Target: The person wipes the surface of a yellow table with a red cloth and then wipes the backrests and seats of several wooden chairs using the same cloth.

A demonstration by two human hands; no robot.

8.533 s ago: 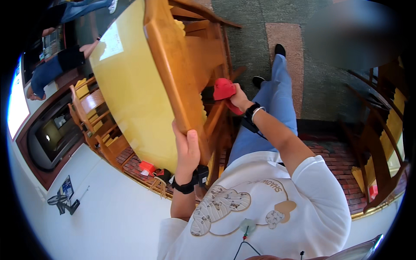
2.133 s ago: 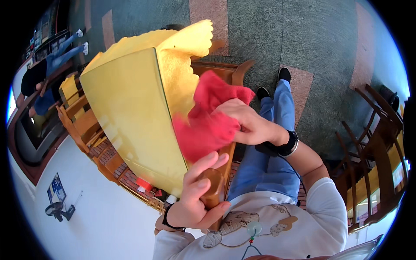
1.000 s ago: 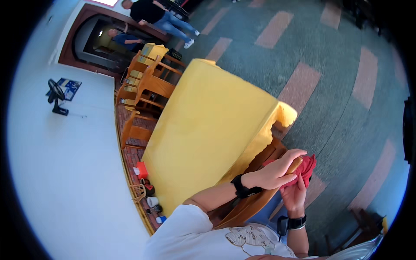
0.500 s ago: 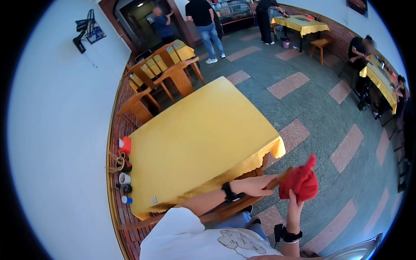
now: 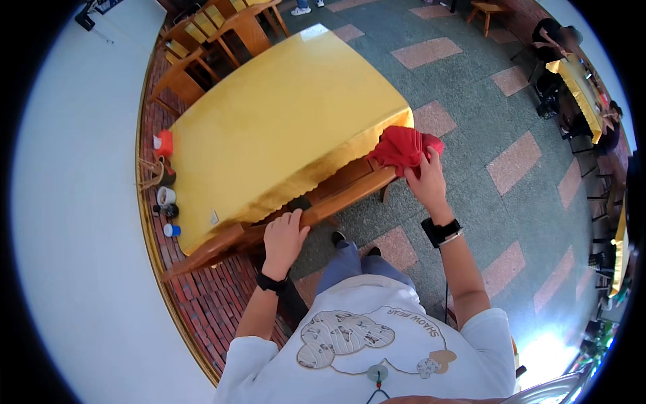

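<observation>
My right hand grips a crumpled red cloth at the right end of a wooden chair's top rail. The cloth lies against that end and hides it, close to the corner of the yellow-covered table. My left hand is closed over the wooden back farther left, where a second chair back meets it. Part of its grip is hidden from above. Both chairs stand along the table's near side.
Along the wall edge of the table sit a red tissue box, a dark holder, a white cup and a blue-topped container. More wooden chairs stand beyond. People sit at a table to the right.
My left hand has moved left along the chair back, away from its right end. My right hand has brought the red cloth against that end. The view has tilted downward.
</observation>
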